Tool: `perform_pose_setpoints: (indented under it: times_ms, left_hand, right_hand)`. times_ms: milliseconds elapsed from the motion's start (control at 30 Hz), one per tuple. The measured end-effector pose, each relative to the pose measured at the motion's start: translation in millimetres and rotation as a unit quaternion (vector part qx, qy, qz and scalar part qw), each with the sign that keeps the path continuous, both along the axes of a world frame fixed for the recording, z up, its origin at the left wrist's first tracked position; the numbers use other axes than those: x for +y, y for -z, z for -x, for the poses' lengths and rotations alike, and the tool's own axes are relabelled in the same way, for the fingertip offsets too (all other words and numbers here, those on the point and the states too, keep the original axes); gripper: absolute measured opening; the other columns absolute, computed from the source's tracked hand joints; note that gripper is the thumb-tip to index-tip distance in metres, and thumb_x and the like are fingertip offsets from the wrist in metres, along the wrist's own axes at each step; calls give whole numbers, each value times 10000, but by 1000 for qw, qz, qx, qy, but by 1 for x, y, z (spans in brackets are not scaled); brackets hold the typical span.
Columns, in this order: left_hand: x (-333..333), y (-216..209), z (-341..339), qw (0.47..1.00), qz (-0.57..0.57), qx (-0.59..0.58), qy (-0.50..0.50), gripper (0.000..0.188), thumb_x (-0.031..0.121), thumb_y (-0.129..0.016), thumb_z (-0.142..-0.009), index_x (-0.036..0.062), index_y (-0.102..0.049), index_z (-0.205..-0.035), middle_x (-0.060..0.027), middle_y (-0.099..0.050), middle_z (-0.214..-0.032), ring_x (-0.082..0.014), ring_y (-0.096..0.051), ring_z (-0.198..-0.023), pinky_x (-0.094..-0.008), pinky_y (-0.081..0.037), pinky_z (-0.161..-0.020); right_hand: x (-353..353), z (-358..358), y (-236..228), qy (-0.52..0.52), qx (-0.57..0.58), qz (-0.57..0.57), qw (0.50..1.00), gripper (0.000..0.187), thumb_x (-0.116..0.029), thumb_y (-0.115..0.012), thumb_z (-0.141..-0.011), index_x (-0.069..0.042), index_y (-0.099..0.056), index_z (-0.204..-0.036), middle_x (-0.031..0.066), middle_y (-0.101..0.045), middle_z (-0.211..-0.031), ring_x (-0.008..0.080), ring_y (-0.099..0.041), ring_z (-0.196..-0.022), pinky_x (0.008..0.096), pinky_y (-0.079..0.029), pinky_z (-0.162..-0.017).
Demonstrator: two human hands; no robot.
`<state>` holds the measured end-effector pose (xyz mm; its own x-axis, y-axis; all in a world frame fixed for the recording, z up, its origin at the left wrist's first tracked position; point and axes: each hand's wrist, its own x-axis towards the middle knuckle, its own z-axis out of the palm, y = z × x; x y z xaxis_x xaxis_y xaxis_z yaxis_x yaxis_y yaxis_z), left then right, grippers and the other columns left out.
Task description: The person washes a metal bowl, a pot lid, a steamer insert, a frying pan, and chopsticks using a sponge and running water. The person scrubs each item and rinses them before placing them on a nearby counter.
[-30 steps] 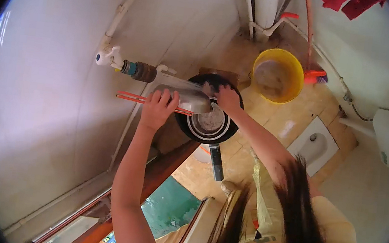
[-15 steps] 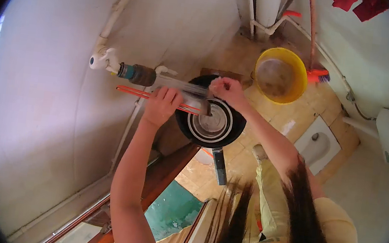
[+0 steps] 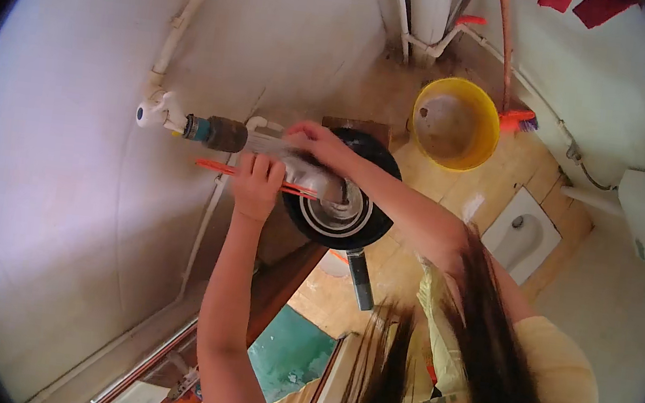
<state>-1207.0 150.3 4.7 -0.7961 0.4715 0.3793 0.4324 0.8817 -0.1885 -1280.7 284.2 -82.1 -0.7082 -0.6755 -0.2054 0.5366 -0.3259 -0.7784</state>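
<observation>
My left hand [image 3: 255,187] grips a bundle of long, thin orange-red sticks [image 3: 215,166], with a flat dark-ended piece at their inner end. They lie slantwise under the running tap [image 3: 223,134]. My right hand [image 3: 321,145] is curled over the wet, shiny part of this bundle, in the water; its fingertips are blurred, and whatever they hold is hidden. Below both hands, a black pan [image 3: 378,222] with a long dark handle [image 3: 361,281] holds round silvery bowls [image 3: 344,224], one inside another. Water falls into the innermost bowl.
A yellow bucket [image 3: 492,141] of cloudy water stands on the tiled floor at the back right. Beside it lean a red broom [image 3: 517,119] and its pole. A white squat toilet [image 3: 522,232] is set in the floor at the right. White pipes [image 3: 178,34] run along the left wall.
My right hand has moved left, from above the pan to near the tap's mouth. My left hand still grips the orange-red sticks. The whole view has shifted slightly.
</observation>
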Motion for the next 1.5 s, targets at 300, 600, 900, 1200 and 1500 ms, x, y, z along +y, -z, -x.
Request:
perform_pose_setpoints:
  times_ms: [300, 600, 900, 1200, 1500]
  left_hand:
    - [-7, 6, -8, 999, -45, -2, -29, 133, 74, -546, -616, 88, -446, -704, -87, -436, -752, -266, -474, -667, -355, -418, -512]
    - [-11, 14, -10, 991, -27, -75, -104, 178, 52, -574, -621, 77, -466, -760, -92, -482, -774, -271, -505, -695, -371, -439, -548]
    - [-33, 37, -12, 808, -320, -297, -395, 179, 64, -526, -758, -9, -508, -920, -138, -570, -795, -328, -541, -718, -405, -425, -627]
    - [-21, 48, -37, 436, -688, -299, -498, 291, 62, -492, -767, 30, -429, -1050, -110, -547, -850, -193, -563, -695, -301, -466, -472]
    - [11, 55, -32, 353, -813, -118, -448, 285, 159, -483, -845, 40, -428, -1098, -106, -512, -1025, -226, -543, -866, -355, -476, -643]
  right_hand:
    - [-16, -4, -35, -56, 80, 23, 995, 244, -150, -574, -796, 2, -546, -985, 20, -552, -930, 78, -479, -871, 230, -399, -776]
    - [13, 28, 55, -234, 14, -132, 963, 319, -323, -474, -838, -76, -568, -1016, 22, -569, -936, 100, -517, -842, 272, -417, -756]
    - [45, -41, 75, 346, 7, -279, 896, 237, -139, -539, -796, 9, -505, -979, 126, -567, -929, 193, -539, -850, 312, -416, -748]
    - [18, -4, 15, 183, 604, -369, 682, 336, -40, -561, -679, -49, -511, -1011, 146, -505, -992, 318, -502, -910, 383, -420, -771]
    - [24, -46, 11, -166, 465, -285, 822, 180, -164, -543, -748, -42, -562, -879, 188, -557, -829, 332, -538, -837, 428, -431, -723]
